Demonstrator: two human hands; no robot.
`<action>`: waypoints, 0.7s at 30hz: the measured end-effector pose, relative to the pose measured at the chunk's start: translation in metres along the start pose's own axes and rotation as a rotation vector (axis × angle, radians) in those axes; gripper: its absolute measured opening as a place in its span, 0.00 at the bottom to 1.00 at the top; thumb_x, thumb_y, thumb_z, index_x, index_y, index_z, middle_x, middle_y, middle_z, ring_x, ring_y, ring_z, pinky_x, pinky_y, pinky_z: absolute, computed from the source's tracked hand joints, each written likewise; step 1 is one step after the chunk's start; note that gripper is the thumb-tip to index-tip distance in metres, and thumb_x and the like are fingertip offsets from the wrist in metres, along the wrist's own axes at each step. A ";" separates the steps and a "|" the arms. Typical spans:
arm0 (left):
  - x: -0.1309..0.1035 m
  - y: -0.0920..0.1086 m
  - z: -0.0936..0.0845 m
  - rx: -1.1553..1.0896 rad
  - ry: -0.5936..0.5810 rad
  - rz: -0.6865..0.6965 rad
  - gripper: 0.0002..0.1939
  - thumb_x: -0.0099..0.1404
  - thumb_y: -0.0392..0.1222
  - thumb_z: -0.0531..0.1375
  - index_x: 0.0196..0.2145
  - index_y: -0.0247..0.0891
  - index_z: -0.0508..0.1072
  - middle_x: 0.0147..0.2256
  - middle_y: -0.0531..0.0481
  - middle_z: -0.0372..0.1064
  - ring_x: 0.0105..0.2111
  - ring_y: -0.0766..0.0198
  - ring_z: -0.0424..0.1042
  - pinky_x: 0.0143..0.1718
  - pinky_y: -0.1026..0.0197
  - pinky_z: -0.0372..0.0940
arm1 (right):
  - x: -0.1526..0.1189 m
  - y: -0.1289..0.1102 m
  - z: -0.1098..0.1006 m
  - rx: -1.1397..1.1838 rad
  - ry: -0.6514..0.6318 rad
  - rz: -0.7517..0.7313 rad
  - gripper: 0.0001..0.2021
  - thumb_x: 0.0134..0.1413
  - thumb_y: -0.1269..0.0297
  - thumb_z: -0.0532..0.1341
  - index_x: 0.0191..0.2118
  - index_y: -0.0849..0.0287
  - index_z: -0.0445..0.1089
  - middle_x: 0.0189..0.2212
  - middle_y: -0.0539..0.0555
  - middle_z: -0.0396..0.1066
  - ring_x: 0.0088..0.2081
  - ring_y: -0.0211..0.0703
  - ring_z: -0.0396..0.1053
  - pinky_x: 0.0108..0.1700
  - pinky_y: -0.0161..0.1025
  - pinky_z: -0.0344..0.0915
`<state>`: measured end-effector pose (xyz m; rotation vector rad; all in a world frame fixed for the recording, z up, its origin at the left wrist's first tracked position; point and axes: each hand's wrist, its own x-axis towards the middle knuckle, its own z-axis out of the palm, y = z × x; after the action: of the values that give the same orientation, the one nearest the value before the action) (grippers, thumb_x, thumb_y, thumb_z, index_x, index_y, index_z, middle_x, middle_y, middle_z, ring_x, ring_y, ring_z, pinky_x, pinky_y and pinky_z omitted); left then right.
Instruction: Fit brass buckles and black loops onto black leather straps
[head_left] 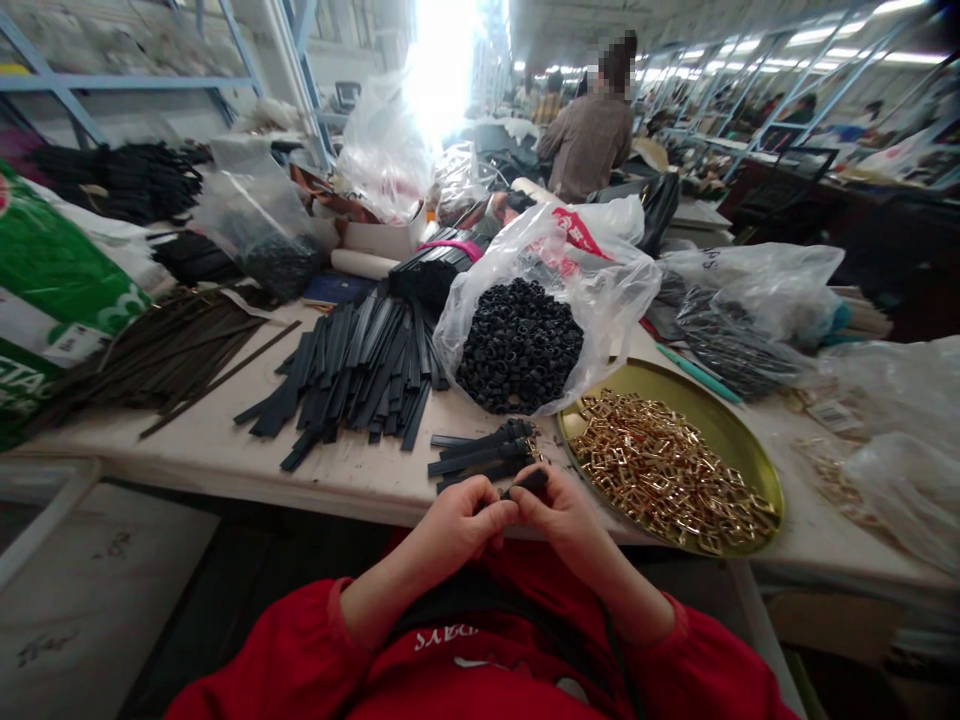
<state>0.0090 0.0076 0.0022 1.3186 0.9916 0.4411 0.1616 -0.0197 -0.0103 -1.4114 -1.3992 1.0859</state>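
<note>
My left hand (466, 515) and my right hand (561, 512) meet at the table's front edge, fingers pinched together. Between them is a short black strap (532, 481), its dark end sticking out above the right fingers; the rest is hidden by my fingers. Just beyond lie several black straps with gold buckles (491, 447), side by side. Farther left is a fanned pile of plain black strips (360, 365). A clear plastic bag of small black loops (519, 345) stands open behind. On my right a round gold tray (761, 470) holds a heap of gold buckles (671, 470).
Brown strips (176, 350) and a green printed bag (52, 290) are at the left. A turquoise pen-like tool (697, 373) lies behind the tray, near plastic bags (750, 310). Across the table a person in brown (592, 140) faces away.
</note>
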 end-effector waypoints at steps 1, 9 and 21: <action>0.001 -0.001 -0.001 0.002 0.004 -0.005 0.17 0.57 0.54 0.56 0.24 0.38 0.58 0.15 0.59 0.61 0.13 0.74 0.54 0.13 0.70 0.47 | 0.000 0.000 0.001 0.014 -0.005 -0.002 0.08 0.52 0.59 0.56 0.29 0.58 0.61 0.22 0.47 0.62 0.25 0.36 0.60 0.27 0.33 0.58; 0.020 -0.003 -0.013 0.097 0.122 0.134 0.15 0.57 0.46 0.56 0.40 0.37 0.63 0.21 0.57 0.66 0.19 0.69 0.64 0.21 0.68 0.58 | 0.035 -0.005 -0.014 -0.055 -0.135 -0.087 0.23 0.59 0.50 0.43 0.29 0.60 0.67 0.22 0.51 0.65 0.25 0.39 0.63 0.28 0.35 0.58; 0.054 -0.012 -0.042 0.093 0.268 0.078 0.14 0.62 0.50 0.50 0.34 0.36 0.65 0.15 0.60 0.56 0.14 0.72 0.54 0.17 0.69 0.50 | 0.151 0.020 -0.032 -1.163 -0.131 -0.055 0.07 0.50 0.70 0.56 0.31 0.60 0.72 0.34 0.59 0.69 0.34 0.46 0.69 0.34 0.38 0.58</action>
<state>0.0017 0.0705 -0.0254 1.4095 1.1971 0.6504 0.1972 0.1308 -0.0236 -2.0521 -2.3101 0.2439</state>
